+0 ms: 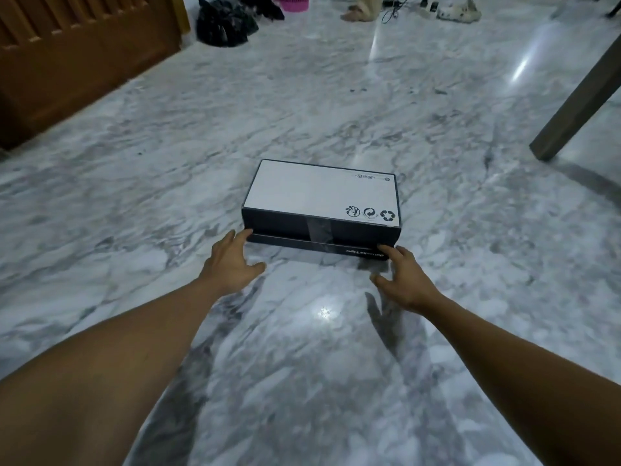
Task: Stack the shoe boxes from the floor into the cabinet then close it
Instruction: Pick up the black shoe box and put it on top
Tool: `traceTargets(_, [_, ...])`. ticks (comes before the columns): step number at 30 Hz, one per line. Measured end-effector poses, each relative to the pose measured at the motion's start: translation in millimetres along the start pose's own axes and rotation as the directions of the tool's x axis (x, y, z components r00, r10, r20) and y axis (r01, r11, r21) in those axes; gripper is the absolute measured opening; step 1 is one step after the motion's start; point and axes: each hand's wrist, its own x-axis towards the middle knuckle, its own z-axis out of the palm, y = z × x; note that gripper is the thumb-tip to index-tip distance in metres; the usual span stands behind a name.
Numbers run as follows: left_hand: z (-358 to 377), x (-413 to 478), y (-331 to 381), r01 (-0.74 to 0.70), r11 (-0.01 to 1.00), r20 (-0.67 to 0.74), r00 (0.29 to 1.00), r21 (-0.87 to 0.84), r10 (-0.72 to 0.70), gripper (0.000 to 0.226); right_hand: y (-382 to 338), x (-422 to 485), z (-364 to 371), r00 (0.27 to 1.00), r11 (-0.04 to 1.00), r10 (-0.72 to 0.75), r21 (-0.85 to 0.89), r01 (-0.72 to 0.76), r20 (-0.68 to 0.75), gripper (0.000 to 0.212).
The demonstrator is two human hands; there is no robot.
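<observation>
Marble, grey-veined and glossy, makes up the floor (pixel 336 105) across nearly the whole frame, with a bright lamp glare at lower centre. At the upper left stands a brown wooden cabinet (pixel 77 58) with a slatted front. A dark table leg (pixel 578 102) slants in from the right edge. Along the top edge lie a heap of black bags (pixel 225 23), a pink basket (pixel 294 1), a cable and some pale footwear, all well apart from the hands.

Two bare forearms run from the lower corners toward the middle of the frame, converging on the box (pixel 322 196). It lies flat on the floor at centre, its white face up with recycling marks printed near the right front corner, its sides black, and its lid rim showing along the near bottom edge.

The left hand (pixel 232 260) is stretched forward, palm turned inward, fingers spread and loosely extended; its fingertips touch the near left corner of the box at the lower edge, the thumb hanging free below. The right hand (pixel 403 277) mirrors it, palm inward, fingers spread wide; its fingertips meet the near right corner just beside the printed side strip, the thumb pointing left, clear of the box. Neither hand is closed round the box; it rests on the floor between them.
</observation>
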Motion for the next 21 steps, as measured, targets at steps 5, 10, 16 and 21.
traceTargets(5, [2.1, 4.9, 1.6, -0.028, 0.999, 0.019, 0.999, -0.031, 0.028, 0.094, 3.1, 10.4, 2.2, 1.0, 0.999, -0.019, 0.026, 0.019, -0.006, 0.076])
traceTargets(10, [3.3, -5.2, 2.2, -0.063, 0.988, -0.083, 0.995, -0.141, 0.051, 0.1, 7.0, -0.3, 0.6, 0.997, 0.997, -0.045, 0.061, 0.048, -0.063, 0.089])
traceTargets(16, [-10.5, -26.4, 21.0, -0.217, 0.964, -0.326, 0.932, -0.152, 0.159, 0.101, -2.1, -19.9, -15.7, 0.96, 0.979, -0.134, 0.117, 0.167, -0.247, 0.097])
traceTargets(21, [-27.7, -39.3, 40.9, -0.279, 0.932, -0.486, 0.863, -0.231, 0.138, 0.091, -23.3, -35.0, -27.1, 0.907, 0.946, -0.19, 0.176, 0.271, -0.375, 0.093])
